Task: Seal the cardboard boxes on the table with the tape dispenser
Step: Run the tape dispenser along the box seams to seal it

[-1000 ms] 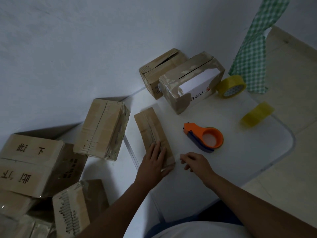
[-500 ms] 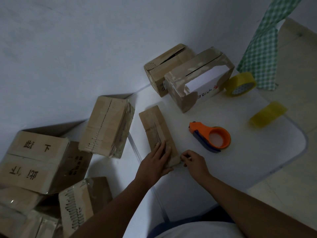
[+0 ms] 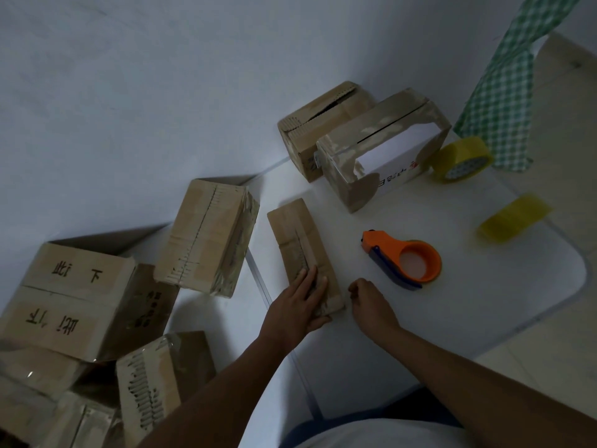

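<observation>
A flat, narrow cardboard box (image 3: 298,244) lies on the white table (image 3: 504,295) with a strip of tape along its top seam. My left hand (image 3: 298,307) rests flat on its near end, fingers straight. My right hand (image 3: 368,302) sits on the table just right of that end, a small gap from the box, fingers curled with nothing visible in them. The orange tape dispenser (image 3: 403,260) lies on the table beyond my right hand, untouched. Two more boxes (image 3: 318,124) (image 3: 371,140) stand at the back by the wall, their top seams showing slits.
A yellow tape roll (image 3: 462,159) stands at the back right and another (image 3: 513,218) lies near the right edge. A green checked cloth (image 3: 504,92) hangs beyond. On the left a taped box (image 3: 206,237), a large printed box (image 3: 71,295) and a further box (image 3: 161,379) crowd the surface.
My right hand went to the flat box's near end, then drew back a little to the right. My left hand stayed pressed on the box.
</observation>
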Available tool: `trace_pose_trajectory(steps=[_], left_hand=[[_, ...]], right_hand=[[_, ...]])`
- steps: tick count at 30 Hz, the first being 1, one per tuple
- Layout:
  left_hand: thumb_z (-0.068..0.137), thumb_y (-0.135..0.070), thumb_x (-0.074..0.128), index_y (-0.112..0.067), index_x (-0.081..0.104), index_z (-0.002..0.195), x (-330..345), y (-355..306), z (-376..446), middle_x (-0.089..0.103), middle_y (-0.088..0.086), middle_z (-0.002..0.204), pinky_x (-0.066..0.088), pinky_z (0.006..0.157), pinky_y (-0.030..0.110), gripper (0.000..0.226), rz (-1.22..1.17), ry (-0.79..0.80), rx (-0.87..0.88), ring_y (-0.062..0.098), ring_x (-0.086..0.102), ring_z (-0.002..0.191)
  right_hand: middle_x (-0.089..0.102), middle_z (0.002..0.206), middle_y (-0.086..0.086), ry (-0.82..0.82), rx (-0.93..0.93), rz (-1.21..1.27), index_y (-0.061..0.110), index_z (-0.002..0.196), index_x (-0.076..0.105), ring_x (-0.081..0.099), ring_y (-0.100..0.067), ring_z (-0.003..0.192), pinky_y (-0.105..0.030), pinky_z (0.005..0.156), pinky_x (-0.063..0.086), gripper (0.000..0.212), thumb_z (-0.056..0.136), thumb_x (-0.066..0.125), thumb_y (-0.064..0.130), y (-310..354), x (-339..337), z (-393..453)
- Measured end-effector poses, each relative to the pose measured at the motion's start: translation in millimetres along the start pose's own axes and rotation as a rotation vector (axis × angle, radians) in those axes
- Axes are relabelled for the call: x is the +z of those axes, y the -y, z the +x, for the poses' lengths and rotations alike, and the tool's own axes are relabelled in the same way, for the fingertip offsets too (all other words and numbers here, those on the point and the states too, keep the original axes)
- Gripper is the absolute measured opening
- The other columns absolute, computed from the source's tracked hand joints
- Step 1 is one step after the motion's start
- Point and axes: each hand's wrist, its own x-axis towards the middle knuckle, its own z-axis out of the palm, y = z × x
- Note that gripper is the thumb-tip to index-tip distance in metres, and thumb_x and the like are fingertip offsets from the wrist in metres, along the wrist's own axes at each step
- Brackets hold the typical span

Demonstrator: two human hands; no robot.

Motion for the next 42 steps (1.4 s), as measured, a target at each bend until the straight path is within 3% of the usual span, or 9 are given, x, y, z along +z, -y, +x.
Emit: trace_pose_trajectory(steps=[5,11,17,20,25,31,34,37,42], left_hand=[[0.092,-0.066,0.034,-0.014,0.037,0.15,1,0,0,0.036,0.015,0.156,0.045,0.101,0.039,0.078,0.01,-0.025,-0.002,0.034,0.04,0.14],[0.091,-0.064,0.033,-0.011,0.044,0.146,4,-3,2,0.042,0.017,0.151,0.041,0.103,0.037,0.077,0.064,-0.031,0.002,0.036,0.044,0.137],[0.092,-0.067,0.034,-0.012,0.04,0.149,0,-2,-1,0.036,0.015,0.156,0.042,0.102,0.037,0.079,0.018,-0.057,0.002,0.034,0.038,0.141],[0.092,-0.067,0.035,-0.013,0.039,0.15,0,-3,-6,0.033,0.014,0.157,0.039,0.103,0.034,0.079,0.03,-0.088,0.045,0.032,0.035,0.143],[0.091,-0.066,0.04,-0.014,0.04,0.149,7,-5,-9,0.033,0.013,0.157,0.038,0.107,0.038,0.078,0.003,-0.106,0.068,0.032,0.033,0.144],[0.087,-0.075,0.044,-0.027,0.045,0.143,-3,0,-5,0.036,0.005,0.153,0.043,0.105,0.05,0.074,-0.079,-0.102,0.024,0.026,0.037,0.135],[0.089,-0.072,0.045,-0.034,0.046,0.139,-14,2,-8,0.036,0.0,0.153,0.029,0.113,0.054,0.063,-0.231,-0.19,-0.227,0.023,0.033,0.14],[0.094,-0.052,0.055,-0.025,0.058,0.126,-22,4,-24,0.052,0.0,0.138,0.039,0.106,0.045,0.042,-0.686,-0.34,-0.658,0.022,0.046,0.132],[0.098,-0.038,0.057,-0.014,0.065,0.111,-18,-10,-60,0.067,0.006,0.119,0.04,0.091,0.033,0.029,-1.705,-0.139,-1.268,0.02,0.059,0.111]], right_hand=[[0.069,0.113,-0.002,-0.126,-0.07,0.241,0.015,0.121,0.064,0.064,-0.014,0.099,-0.03,0.091,0.052,0.035,0.097,0.043,0.002,9,-6,-32],[0.046,0.145,-0.011,0.012,-0.212,-0.014,0.004,0.149,0.03,0.044,-0.021,0.133,-0.022,0.11,0.028,0.051,0.1,0.041,0.009,25,-1,-46],[0.069,0.114,-0.002,0.009,-0.025,0.376,0.013,0.12,0.067,0.065,-0.017,0.103,-0.036,0.098,0.05,0.028,0.097,0.056,0.025,13,-21,-29],[0.071,0.094,-0.001,0.036,0.119,0.545,0.012,0.098,0.07,0.068,-0.018,0.088,-0.041,0.087,0.056,0.015,0.092,0.064,0.024,7,-18,-25],[0.066,0.091,-0.005,0.034,0.045,0.352,0.011,0.092,0.06,0.064,-0.019,0.083,-0.034,0.075,0.053,0.009,0.093,0.063,0.02,10,-9,-23],[0.062,0.096,0.0,0.002,-0.031,0.115,0.018,0.098,0.055,0.059,-0.016,0.086,-0.038,0.077,0.051,0.011,0.096,0.056,0.029,12,-8,-24],[0.056,0.115,0.001,-0.026,-0.1,0.016,0.018,0.115,0.053,0.055,-0.014,0.096,-0.034,0.082,0.05,0.022,0.096,0.057,0.029,9,-16,-25],[0.046,0.126,-0.002,-0.11,-0.351,-0.169,0.014,0.127,0.048,0.05,-0.018,0.107,-0.032,0.087,0.047,0.033,0.096,0.054,0.026,12,-19,-30],[0.037,0.151,-0.013,-0.106,-0.779,-0.544,0.011,0.139,0.045,0.043,-0.032,0.133,-0.041,0.102,0.043,0.066,0.081,0.07,0.03,15,3,-26]])
